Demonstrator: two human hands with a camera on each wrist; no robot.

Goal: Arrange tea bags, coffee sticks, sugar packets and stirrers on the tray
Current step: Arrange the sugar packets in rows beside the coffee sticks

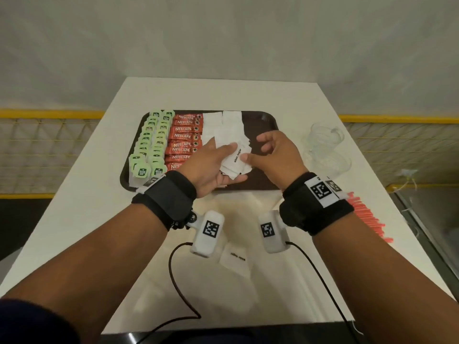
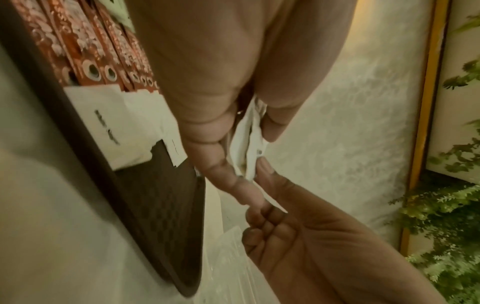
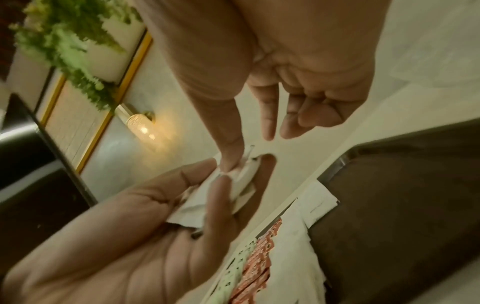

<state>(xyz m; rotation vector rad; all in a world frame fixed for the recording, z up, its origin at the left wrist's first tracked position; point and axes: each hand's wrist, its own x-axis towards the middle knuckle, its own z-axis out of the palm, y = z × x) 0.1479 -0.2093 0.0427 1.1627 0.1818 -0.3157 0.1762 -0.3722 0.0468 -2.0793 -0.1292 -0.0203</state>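
On a white counter (image 1: 99,194), a dark tray (image 1: 263,120). At its left edge, two columns of green tea bags (image 1: 151,142); just beside them, a column of red coffee sticks (image 1: 183,140); then white sugar packets (image 1: 223,125) laid overlapping near the tray's middle. Above the tray, left hand (image 1: 211,167) palm up, its grip curled round a small stack of sugar packets (image 1: 236,162), thumb pressing on top. Right hand (image 1: 275,155) just beside, thumb touching the stack's edge, remaining fingers loosely bent and apart; whether forefinger pinches too, unclear. Further right on the counter, clear plastic cups (image 1: 323,137), and near the counter's right edge, red stirrers (image 1: 367,217).
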